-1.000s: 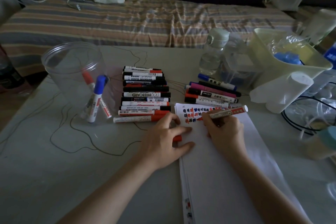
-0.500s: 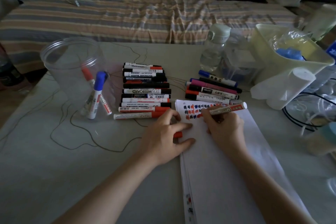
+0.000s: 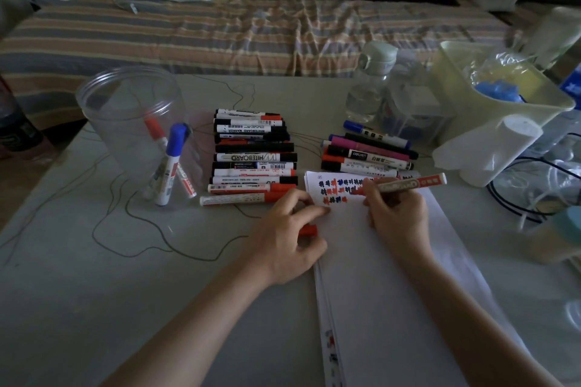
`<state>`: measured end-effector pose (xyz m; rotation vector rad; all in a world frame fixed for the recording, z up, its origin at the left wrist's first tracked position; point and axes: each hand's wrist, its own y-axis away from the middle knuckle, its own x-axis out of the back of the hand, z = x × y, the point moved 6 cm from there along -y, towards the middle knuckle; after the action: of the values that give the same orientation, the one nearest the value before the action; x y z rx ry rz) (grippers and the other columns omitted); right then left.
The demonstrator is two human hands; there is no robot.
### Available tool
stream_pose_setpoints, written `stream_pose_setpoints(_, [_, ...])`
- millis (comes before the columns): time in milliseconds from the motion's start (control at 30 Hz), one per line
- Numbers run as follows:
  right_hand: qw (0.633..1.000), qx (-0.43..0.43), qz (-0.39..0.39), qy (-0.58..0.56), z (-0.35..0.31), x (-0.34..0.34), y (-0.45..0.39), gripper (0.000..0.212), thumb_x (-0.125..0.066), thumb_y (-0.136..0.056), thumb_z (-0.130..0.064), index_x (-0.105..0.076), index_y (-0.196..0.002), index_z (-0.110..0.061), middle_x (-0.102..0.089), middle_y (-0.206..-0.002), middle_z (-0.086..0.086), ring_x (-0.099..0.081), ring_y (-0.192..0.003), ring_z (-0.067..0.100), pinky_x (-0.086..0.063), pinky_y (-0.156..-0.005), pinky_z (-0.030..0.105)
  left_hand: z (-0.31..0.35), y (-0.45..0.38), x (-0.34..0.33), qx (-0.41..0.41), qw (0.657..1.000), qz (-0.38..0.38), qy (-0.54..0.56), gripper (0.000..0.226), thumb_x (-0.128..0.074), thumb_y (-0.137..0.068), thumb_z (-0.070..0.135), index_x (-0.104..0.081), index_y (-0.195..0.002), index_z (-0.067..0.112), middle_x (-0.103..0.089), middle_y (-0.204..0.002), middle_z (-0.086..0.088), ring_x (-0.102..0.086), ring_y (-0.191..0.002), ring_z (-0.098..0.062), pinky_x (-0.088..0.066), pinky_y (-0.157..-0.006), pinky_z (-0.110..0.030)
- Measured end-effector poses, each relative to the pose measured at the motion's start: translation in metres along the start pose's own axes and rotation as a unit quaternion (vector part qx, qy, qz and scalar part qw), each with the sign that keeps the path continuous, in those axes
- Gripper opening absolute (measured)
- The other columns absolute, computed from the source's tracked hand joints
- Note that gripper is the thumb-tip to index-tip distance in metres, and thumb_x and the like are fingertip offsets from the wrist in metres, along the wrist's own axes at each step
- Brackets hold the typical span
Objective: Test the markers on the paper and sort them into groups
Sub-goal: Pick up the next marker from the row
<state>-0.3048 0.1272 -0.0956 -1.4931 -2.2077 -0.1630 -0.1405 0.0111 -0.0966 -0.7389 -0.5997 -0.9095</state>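
Now your right hand (image 3: 396, 214) grips a red marker (image 3: 408, 184), tip on the paper (image 3: 393, 276) among red and blue marks, your left hand (image 3: 287, 237) pinning the sheet's edge, curled over a red cap (image 3: 308, 230), sorted markers (image 3: 254, 155) stacked on the desk (image 3: 94, 292) just beyond.

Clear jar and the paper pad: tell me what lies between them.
In the head view, between the clear jar and the paper pad lies a stacked row of markers, mostly black and red capped.
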Motion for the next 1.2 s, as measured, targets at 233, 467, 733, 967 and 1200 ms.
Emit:
stream_pose_setpoints(233, [0.984, -0.097, -0.055, -0.138, -0.012, 0.007, 0.002, 0.026, -0.07, -0.088, -0.031, -0.066, -0.077, -0.008, -0.057, -0.06, 0.003, -0.048, -0.052, 0.01, -0.043, -0.049, 0.026, 0.001, 0.003, 0.014, 0.054, 0.997, 0.03, 0.049, 0.025, -0.066, -0.089, 0.014, -0.068, -0.114, 0.018, -0.051, -0.109, 0.003, -0.053, -0.101, -0.011, -0.047, -0.091, -0.025])
stream_pose_setpoints(467, [0.945, -0.114, -0.141, -0.272, -0.065, 0.026, 0.052, 0.029, -0.067, -0.087, -0.027, -0.068, -0.1, -0.002, -0.065, -0.079, 0.009, -0.058, -0.07, 0.016, -0.049, -0.057, 0.026, 0.004, 0.04, 0.059, 0.257, 0.871, 0.182, 0.378, 0.021, -0.068, -0.085, 0.003, -0.071, -0.093, 0.022, -0.073, -0.087, 0.001, -0.07, -0.086, -0.016, -0.057, -0.08, -0.028])
stream_pose_setpoints(733, [0.946, -0.078, -0.151, -0.275, -0.101, 0.038, 0.127, 0.022, -0.062, -0.092, -0.022, -0.068, -0.096, -0.001, -0.073, -0.083, 0.011, -0.06, -0.067, 0.017, -0.045, -0.052, 0.028, 0.035, 0.071, 0.066, 0.345, 0.684, 0.155, 0.624, 0.025, -0.069, -0.082, 0.007, -0.069, -0.106, 0.002, -0.073, -0.102, -0.014, -0.071, -0.09, -0.023, -0.059, -0.076, -0.027])
stream_pose_setpoints(967, [0.953, -0.076, -0.122, -0.266, -0.111, 0.036, 0.136, 0.021, -0.067, -0.088, -0.024, -0.071, -0.084, -0.004, -0.07, -0.072, 0.007, -0.055, -0.062, 0.014, -0.042, -0.049, 0.022, 0.05, 0.073, 0.073, 0.331, 0.697, 0.156, 0.617, 0.025, -0.07, -0.08, 0.007, -0.07, -0.104, 0.001, -0.072, -0.104, -0.017, -0.071, -0.094, -0.025, -0.058, -0.081, -0.029])
stream_pose_setpoints(1200, [0.956, -0.066, -0.119, -0.258, -0.111, 0.032, 0.141, 0.021, -0.07, -0.081, -0.031, -0.074, -0.076, -0.01, -0.07, -0.07, 0.009, -0.057, -0.061, 0.016, -0.05, -0.059, 0.027, 0.054, 0.077, 0.075, 0.316, 0.727, 0.145, 0.593, 0.023, -0.07, -0.081, 0.007, -0.069, -0.103, 0.0, -0.073, -0.098, -0.017, -0.072, -0.09, -0.025, -0.058, -0.084, -0.033])
